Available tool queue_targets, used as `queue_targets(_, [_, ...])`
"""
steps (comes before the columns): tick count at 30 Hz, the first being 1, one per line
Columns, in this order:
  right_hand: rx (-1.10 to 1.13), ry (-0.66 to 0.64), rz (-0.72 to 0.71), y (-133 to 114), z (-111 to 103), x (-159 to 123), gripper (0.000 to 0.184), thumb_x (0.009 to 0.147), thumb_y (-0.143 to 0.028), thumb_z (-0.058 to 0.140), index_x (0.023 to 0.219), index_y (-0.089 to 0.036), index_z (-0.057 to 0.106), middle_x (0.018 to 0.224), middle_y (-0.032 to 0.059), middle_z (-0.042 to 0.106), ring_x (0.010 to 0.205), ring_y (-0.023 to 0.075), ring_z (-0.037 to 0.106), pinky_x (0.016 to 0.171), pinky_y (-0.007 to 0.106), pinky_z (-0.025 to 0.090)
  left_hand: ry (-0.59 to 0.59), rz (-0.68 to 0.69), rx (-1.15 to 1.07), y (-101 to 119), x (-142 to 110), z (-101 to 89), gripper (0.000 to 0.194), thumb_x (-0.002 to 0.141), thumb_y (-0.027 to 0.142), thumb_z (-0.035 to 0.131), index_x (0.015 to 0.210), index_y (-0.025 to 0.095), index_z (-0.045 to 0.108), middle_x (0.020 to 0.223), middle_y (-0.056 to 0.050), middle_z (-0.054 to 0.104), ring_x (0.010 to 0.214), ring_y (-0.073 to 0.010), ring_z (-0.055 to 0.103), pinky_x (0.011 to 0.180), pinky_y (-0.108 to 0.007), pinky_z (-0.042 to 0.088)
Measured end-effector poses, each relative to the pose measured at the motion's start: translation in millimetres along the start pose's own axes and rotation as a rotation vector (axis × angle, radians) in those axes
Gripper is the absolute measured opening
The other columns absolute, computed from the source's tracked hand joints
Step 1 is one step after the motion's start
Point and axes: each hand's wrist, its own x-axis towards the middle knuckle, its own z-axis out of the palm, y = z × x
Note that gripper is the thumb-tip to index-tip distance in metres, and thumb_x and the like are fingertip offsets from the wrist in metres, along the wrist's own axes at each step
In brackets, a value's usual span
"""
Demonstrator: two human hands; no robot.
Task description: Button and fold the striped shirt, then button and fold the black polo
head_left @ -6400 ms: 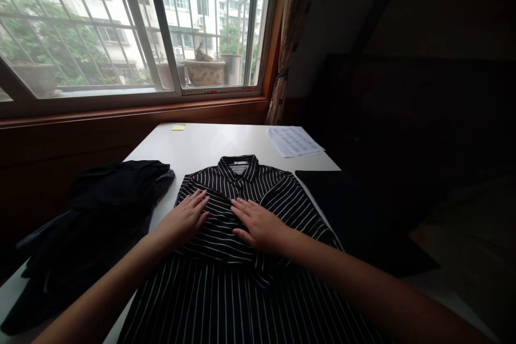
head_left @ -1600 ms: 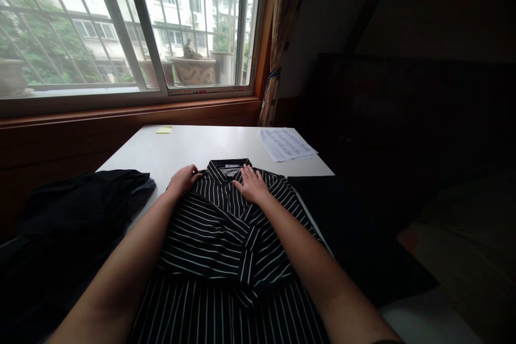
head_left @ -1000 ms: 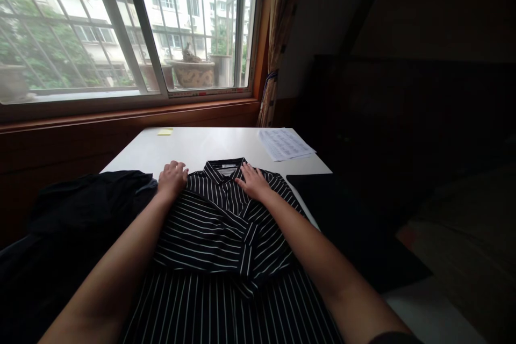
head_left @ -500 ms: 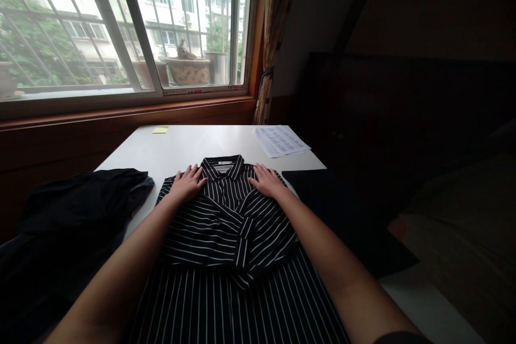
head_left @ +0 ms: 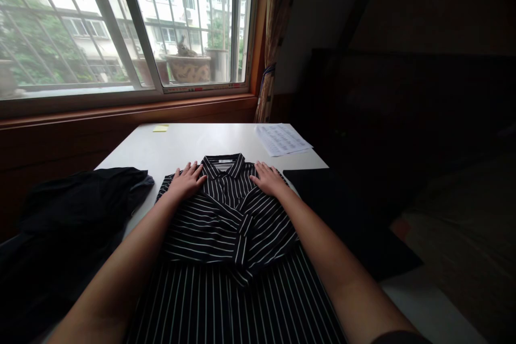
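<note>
Resting left hand (head_left: 186, 181) and right hand (head_left: 269, 178), open with palms down, on a striped shirt (head_left: 193, 231).
Touching the shoulder areas, one to each side of the collar (head_left: 234, 168), with fingers spread over the fabric. Showing the shirt front up on a white table (head_left: 177, 145), sleeves crossed over its front. Seeing also dark clothing (head_left: 88, 199) heaped to the left, printed sheets (head_left: 282, 140) near the far right corner and a yellow note (head_left: 160, 128) near the far left.

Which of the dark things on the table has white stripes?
The shirt in the middle, under the left hand and right hand. The crumpled pile at left and the dark piece at right show no stripes.
</note>
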Motion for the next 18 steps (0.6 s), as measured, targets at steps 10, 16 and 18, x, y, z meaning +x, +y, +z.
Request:
queue_targets(10, [-0.027,0.154,-0.011,-21,-20,-37,0.066,0.104,-0.047,0.025,0.155,-0.006,0.033,0.166,0.0127,0.021,0.154,0.0234,0.01,0.124,0.042,0.0,0.177,0.091,0.002,11,-31,-21.7,0.053,0.105,0.04,0.028,0.156,0.025,0.032,0.166,-0.003,0.022,0.155,-0.0242,0.008,0.124,-0.053,0.013])
queue_targets(16, [0.135,0.033,-0.258,-68,-36,-120,0.071,0.103,-0.061,0.023,0.161,-0.019,0.02,0.168,0.0044,0.011,0.154,0.023,0.012,0.125,0.04,0.01,0.15,0.338,0.049,37,-91,-23.1,0.058,0.104,0.053,0.032,0.158,0.032,0.026,0.165,-0.002,0.025,0.154,-0.0259,0.016,0.124,-0.056,0.006])
queue_targets(18, [0.196,-0.037,-0.465,-84,-37,-154,0.066,0.103,-0.06,0.029,0.16,-0.03,0.02,0.168,-0.001,0.007,0.155,0.0236,0.01,0.126,0.044,0.01,0.119,0.315,0.045,34,-109,-19.5,0.06,0.103,0.055,0.031,0.159,0.033,0.022,0.165,-0.001,0.025,0.154,-0.0262,0.017,0.124,-0.058,0.009])
